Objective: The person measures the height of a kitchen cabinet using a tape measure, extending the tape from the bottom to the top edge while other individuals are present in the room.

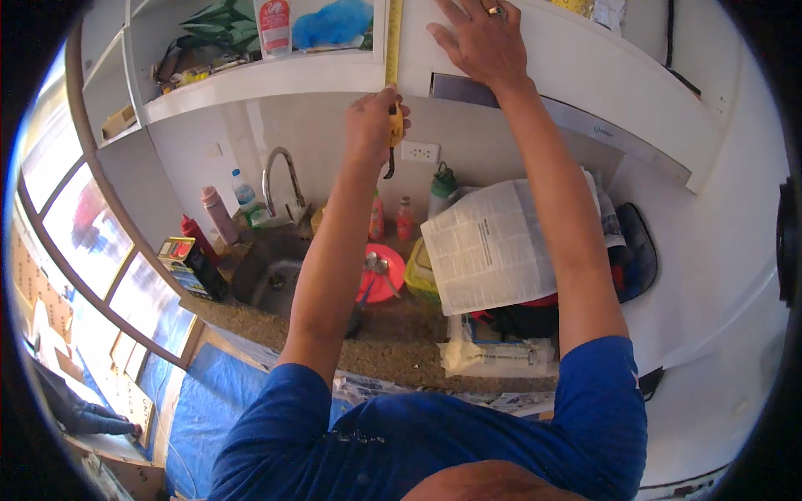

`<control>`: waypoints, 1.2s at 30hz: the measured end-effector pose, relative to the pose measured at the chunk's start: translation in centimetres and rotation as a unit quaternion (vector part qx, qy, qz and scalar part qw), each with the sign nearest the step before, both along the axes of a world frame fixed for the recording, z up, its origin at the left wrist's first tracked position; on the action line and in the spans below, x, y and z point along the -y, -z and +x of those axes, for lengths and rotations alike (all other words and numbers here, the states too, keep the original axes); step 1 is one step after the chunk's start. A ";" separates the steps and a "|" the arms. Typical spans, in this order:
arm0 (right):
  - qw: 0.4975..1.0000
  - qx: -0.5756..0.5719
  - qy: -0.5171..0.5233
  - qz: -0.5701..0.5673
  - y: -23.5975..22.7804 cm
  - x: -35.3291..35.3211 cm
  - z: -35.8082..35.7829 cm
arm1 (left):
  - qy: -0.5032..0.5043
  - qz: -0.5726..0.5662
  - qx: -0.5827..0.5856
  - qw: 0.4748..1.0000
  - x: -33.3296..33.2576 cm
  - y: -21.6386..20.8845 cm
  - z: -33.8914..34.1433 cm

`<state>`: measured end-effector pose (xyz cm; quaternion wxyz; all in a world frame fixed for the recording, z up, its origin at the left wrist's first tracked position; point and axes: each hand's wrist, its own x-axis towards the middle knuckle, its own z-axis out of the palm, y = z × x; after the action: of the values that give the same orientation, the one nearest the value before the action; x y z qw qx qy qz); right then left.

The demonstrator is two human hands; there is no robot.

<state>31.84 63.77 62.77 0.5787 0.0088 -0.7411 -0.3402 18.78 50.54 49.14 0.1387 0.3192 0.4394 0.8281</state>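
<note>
My left hand point(370, 125) is closed around a yellow tape measure point(396, 127) below the upper cabinet, its black strap hanging down. From it the yellow blade point(393, 46) runs straight up along the upright edge of the white cabinet and leaves the picture at the top. My right hand point(487, 42) lies against a white cabinet panel point(422, 58) just right of the blade, fingers apart and a ring on one of them. Some of its fingertips are cut off by the top edge. Beneath that hand runs the grey range hood strip point(576, 121).
Below my arms, a stone counter point(401, 351) carries a sink point(251, 275) with a curved faucet point(269, 179), several bottles, a pink plate point(388, 288) with spoons, and a newspaper sheet point(493, 250) over piled things. A socket point(420, 152) is on the wall. Another person's legs point(83, 413) show lower left.
</note>
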 end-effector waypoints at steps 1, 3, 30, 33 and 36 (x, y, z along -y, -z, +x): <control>1.000 -0.003 -0.005 0.003 0.0 0.1 0.0 | -0.002 -0.004 0.002 1.000 -0.1 0.0 -0.1; 1.000 -0.004 -0.002 0.001 0.0 0.0 -0.1 | -0.003 -0.011 0.008 1.000 -0.2 0.0 -0.1; 0.996 0.067 -0.027 -0.050 -3.1 3.4 -3.1 | -0.024 0.038 0.025 0.999 -1.6 -0.1 0.1; 0.993 0.104 0.002 -0.051 -3.3 3.5 -3.3 | -0.028 0.019 0.036 0.999 -1.3 -0.3 0.4; 0.994 0.094 0.013 -0.051 -3.1 3.3 -3.3 | -0.028 0.014 0.033 0.999 -0.8 -0.5 0.9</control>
<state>28.50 60.52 65.90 0.5015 0.0021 -0.8088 -0.3070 19.68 51.34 49.65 0.1260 0.2810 0.4319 0.8477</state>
